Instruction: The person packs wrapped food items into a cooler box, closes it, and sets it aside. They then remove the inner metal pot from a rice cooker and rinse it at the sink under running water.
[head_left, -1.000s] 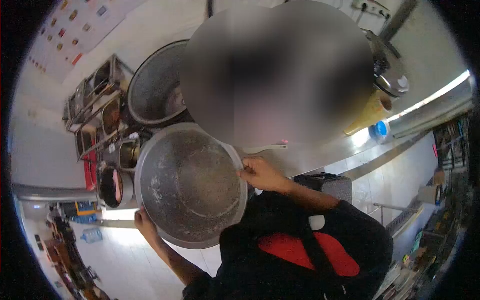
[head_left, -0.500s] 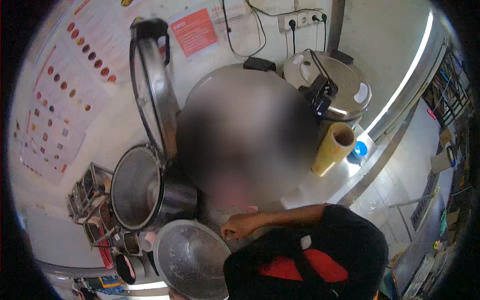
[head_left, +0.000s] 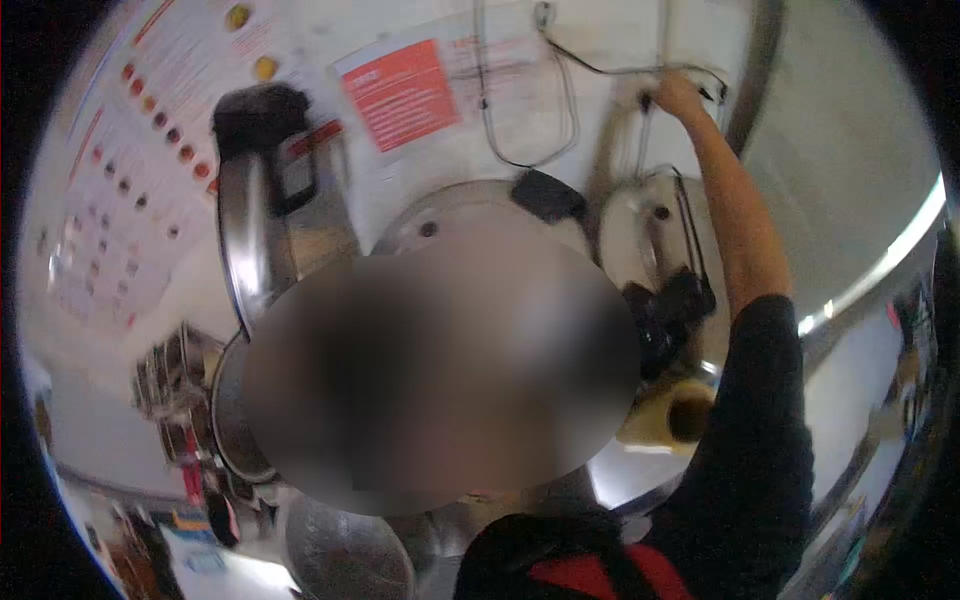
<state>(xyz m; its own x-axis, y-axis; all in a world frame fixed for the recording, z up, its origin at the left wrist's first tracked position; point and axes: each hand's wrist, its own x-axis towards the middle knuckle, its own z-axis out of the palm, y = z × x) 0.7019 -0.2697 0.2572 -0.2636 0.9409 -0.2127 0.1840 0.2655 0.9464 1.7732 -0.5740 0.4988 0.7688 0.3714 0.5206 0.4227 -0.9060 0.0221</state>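
Note:
My right hand (head_left: 680, 93) is raised to the power sockets on the wall, its arm stretched out in a black sleeve. The fingers are closed at a black plug (head_left: 645, 100), and the hand covers most of the socket strip. A dark cable (head_left: 620, 70) runs along the wall to that spot. Below stands a steel pot with a lid (head_left: 625, 225), a black cord and black fittings on top. My left hand is out of sight. At the bottom a metal basin (head_left: 345, 550) is partly visible. Motion and a large blurred patch hide much of the middle.
An open lid (head_left: 245, 200) stands upright above a pot (head_left: 228, 410) at left. Another large lidded pot (head_left: 400, 230) sits against the wall. A yellow roll (head_left: 660, 420) lies near my sleeve. Small metal containers (head_left: 165, 380) stand far left, below posters.
My right hand has gone from beside the basin up to the wall sockets, and the arm has straightened. The view has shifted; the left fingers seen at the basin's lower edge are gone.

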